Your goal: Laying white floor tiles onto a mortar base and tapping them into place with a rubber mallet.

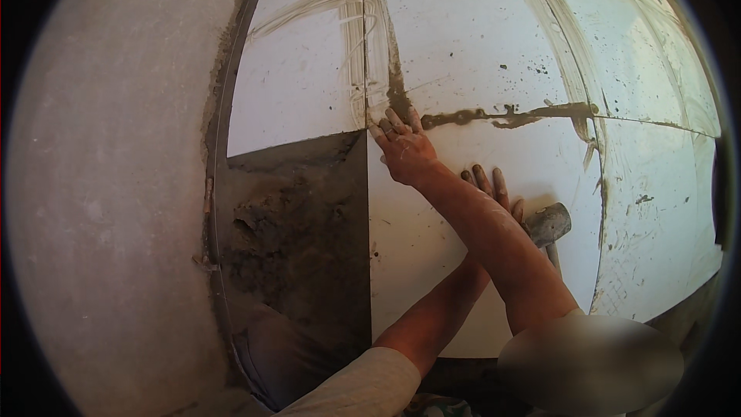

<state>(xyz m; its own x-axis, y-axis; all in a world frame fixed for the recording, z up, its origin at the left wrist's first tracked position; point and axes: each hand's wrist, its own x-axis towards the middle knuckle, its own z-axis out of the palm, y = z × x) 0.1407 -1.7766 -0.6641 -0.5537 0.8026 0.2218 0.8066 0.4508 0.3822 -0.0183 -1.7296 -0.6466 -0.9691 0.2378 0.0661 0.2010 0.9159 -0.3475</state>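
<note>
**Hands crossed on white tile**

The right hand [405, 150] presses flat, fingers spread, at the top left corner of the tile [432, 262]. The left hand [494, 189] lies open beneath the crossing forearm, touching a mallet [548, 224] resting on the tile. Bare mortar [297, 224] lies just left.

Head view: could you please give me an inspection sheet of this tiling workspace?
Surface: white tiles smeared with mortar; one mortar bed lies uncovered.
Job's things: mallet lying on a tile.
Clutter: mortar lumps along a joint.
Grippers: arms crossed; right hand flat at a tile corner, left hand flat beside the mallet.
Cables: nothing seen.
Surroundings: grey concrete on the left.
</note>
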